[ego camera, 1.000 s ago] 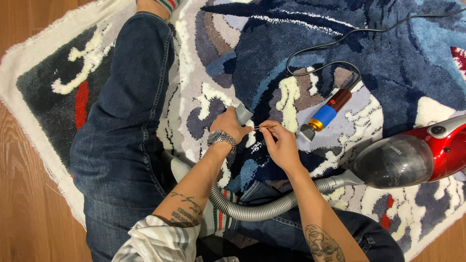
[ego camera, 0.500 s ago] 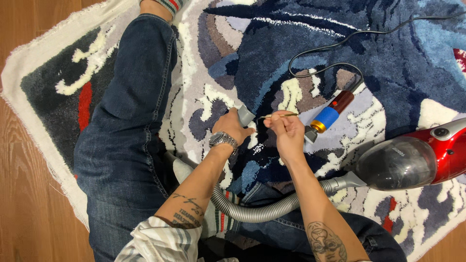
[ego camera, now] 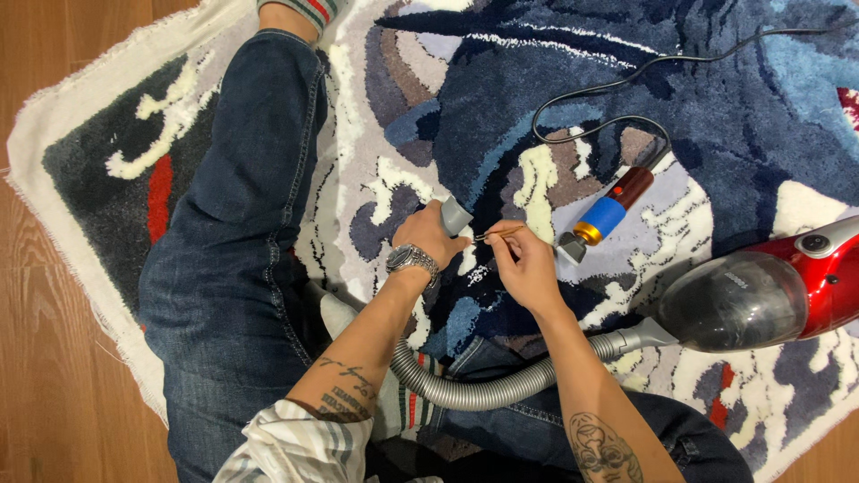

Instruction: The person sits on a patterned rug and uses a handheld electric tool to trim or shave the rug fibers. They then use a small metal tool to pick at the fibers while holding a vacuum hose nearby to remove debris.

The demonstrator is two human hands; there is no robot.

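Seated on a tufted rug patterned in blues, greys, cream and a little red, the person works over a dark blue patch of pile just in front of their knees. The left hand, with a metal wristwatch on its wrist, is closed around the grey vacuum nozzle, whose tip points at that patch. The right hand, just right of the nozzle, pinches a thin pair of tweezers between thumb and fingers, the points aimed toward the nozzle and nearly touching it. From the nozzle a ribbed grey hose curves under both forearms and runs right to a red canister vacuum with a smoky clear dust cup, lying on the rug well right of the nozzle. Up and right of the nozzle lies a small corded trimmer with a blue and brown body, its black cord looping away over the rug. The person's jeans-clad leg stretches out left of the nozzle.
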